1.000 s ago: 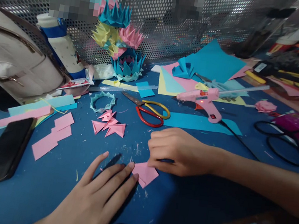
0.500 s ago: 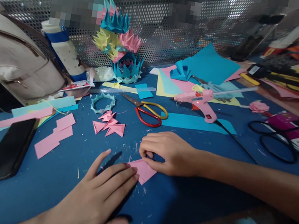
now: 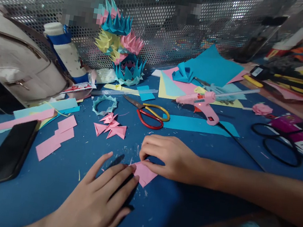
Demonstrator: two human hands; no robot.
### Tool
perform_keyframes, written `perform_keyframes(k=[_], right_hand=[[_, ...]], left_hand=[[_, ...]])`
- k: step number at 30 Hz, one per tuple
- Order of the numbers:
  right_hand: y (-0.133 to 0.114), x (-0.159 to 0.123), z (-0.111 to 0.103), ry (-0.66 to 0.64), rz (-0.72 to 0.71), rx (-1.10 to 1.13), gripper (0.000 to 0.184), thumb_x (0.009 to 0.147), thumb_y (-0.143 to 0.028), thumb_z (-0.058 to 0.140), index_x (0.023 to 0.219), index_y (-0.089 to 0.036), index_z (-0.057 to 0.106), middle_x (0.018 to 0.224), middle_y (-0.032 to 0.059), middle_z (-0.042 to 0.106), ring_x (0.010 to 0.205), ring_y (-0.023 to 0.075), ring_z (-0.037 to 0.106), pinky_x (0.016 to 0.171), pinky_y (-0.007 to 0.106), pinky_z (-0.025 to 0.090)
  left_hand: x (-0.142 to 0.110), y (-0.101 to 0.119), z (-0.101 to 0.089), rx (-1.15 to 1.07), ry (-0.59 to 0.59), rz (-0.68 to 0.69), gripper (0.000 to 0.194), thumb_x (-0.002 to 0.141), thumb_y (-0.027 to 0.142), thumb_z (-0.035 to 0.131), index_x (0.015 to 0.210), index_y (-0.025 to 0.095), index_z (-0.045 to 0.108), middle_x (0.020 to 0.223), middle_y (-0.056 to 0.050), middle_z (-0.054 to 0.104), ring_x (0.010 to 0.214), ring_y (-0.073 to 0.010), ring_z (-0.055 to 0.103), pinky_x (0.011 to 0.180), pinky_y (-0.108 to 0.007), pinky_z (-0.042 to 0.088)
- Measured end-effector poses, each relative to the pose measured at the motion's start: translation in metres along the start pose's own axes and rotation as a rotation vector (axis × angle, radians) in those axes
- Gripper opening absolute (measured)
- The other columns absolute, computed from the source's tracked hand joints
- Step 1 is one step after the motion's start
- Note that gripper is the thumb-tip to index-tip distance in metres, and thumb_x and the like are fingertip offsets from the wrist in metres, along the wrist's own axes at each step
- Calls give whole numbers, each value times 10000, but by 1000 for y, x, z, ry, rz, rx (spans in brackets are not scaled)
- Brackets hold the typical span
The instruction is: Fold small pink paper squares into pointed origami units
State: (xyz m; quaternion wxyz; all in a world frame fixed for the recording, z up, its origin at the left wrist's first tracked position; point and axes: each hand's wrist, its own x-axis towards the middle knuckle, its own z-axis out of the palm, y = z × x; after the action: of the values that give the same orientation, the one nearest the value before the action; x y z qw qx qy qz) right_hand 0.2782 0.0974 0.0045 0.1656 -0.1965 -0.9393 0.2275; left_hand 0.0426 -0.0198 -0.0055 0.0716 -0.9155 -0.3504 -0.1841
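A small pink piece of paper (image 3: 146,174) lies flat on the blue table, partly covered by both hands. My left hand (image 3: 99,193) rests with fingers spread, its fingertips pressing the paper's left side. Curled at the paper's upper edge, my right hand (image 3: 171,158) has thumb and fingers closed on it; the exact grip is partly hidden. Beyond the hands lie folded pink paper points (image 3: 111,125), a light-blue ring of folded paper (image 3: 104,105) and scissors (image 3: 151,115) with red and yellow handles. Left of them are several cut pink paper pieces (image 3: 56,137).
A pink glue gun (image 3: 199,99) lies at the right, its cable trailing near my right forearm. Behind stand paper flowers (image 3: 120,36) and a bottle (image 3: 65,51). A phone (image 3: 7,152) and a bag (image 3: 14,55) are at left; a purple power strip (image 3: 299,133) is far right.
My left fingers have slid back slightly, and the ring and little fingers have parted a bit more. My right hand has shifted slightly left along the paper's edge.
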Motion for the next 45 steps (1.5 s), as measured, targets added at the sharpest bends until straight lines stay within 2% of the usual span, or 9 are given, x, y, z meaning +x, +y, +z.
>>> perform_keyframes(k=[4, 10, 17, 22, 30, 37, 40, 43, 45], right_hand=[[-2, 0, 6, 41, -12, -34, 106, 968, -228, 558, 888, -187, 614, 883, 6, 636, 796, 133, 560, 681, 251, 356], [-5, 0, 10, 63, -48, -119, 136, 981, -225, 551, 864, -182, 606, 832, 4, 624, 772, 136, 527, 652, 266, 312], [-9, -1, 5, 60, -184, -353, 187, 1009, -225, 512, 845, -188, 593, 857, 13, 642, 767, 167, 458, 621, 323, 241], [-10, 0, 5, 80, -253, -464, 264, 1012, -132, 465, 777, -187, 574, 834, 11, 625, 733, 170, 411, 603, 338, 214], [-7, 5, -13, -112, -405, -499, 186, 962, -102, 564, 798, -175, 615, 860, 39, 600, 770, 184, 431, 620, 333, 242], [-5, 4, -34, -279, -372, -427, 144, 947, -291, 650, 834, -202, 650, 822, 32, 604, 780, 204, 424, 617, 375, 225], [-5, 3, -44, -332, -313, -413, 261, 980, -283, 599, 733, -208, 630, 726, 26, 586, 740, 203, 408, 618, 381, 207], [-5, 3, -49, -368, -292, -404, 284, 969, -249, 606, 690, -201, 626, 677, 24, 574, 734, 197, 421, 624, 374, 215], [-3, 4, -48, -366, -302, -379, 288, 961, -230, 612, 676, -193, 627, 677, 24, 578, 742, 190, 438, 634, 362, 240]], left_hand=[[-1, -1, 1, -26, -31, 3, 350, 1046, 249, 450, 1325, 157, 641, 1350, -71, 650, 1253, -225, 567, 1263, -490, 106], [-2, -2, 5, -14, 14, -9, 359, 1051, 282, 441, 1309, 157, 658, 1324, -54, 669, 1238, -236, 567, 1262, -491, 109], [-4, -4, 4, -28, -36, -50, 578, 1054, 539, 413, 1380, 97, 594, 1413, -90, 611, 1266, -264, 545, 1263, -487, 90], [-3, -7, 4, -60, -30, -27, 647, 1048, 604, 377, 1368, 85, 593, 1391, -98, 626, 1252, -275, 555, 1257, -517, 111], [1, -11, -5, -21, -57, 72, 756, 1026, 668, 324, 1390, 52, 568, 1363, -134, 644, 1266, -268, 574, 1268, -520, 51], [2, -10, -5, 36, -40, 106, 774, 1016, 682, 335, 1354, 37, 598, 1347, -140, 656, 1260, -276, 581, 1267, -520, 49], [3, -10, -5, 42, -49, 108, 770, 1018, 678, 340, 1362, 35, 591, 1361, -136, 647, 1266, -276, 575, 1268, -523, 51], [3, -9, -6, 39, -58, 105, 772, 1014, 681, 348, 1384, 41, 573, 1351, -136, 652, 1266, -273, 576, 1270, -523, 43], [5, -8, -6, 43, -44, 95, 675, 1037, 620, 384, 1358, 67, 602, 1302, -126, 679, 1229, -261, 603, 1271, -515, 52]])
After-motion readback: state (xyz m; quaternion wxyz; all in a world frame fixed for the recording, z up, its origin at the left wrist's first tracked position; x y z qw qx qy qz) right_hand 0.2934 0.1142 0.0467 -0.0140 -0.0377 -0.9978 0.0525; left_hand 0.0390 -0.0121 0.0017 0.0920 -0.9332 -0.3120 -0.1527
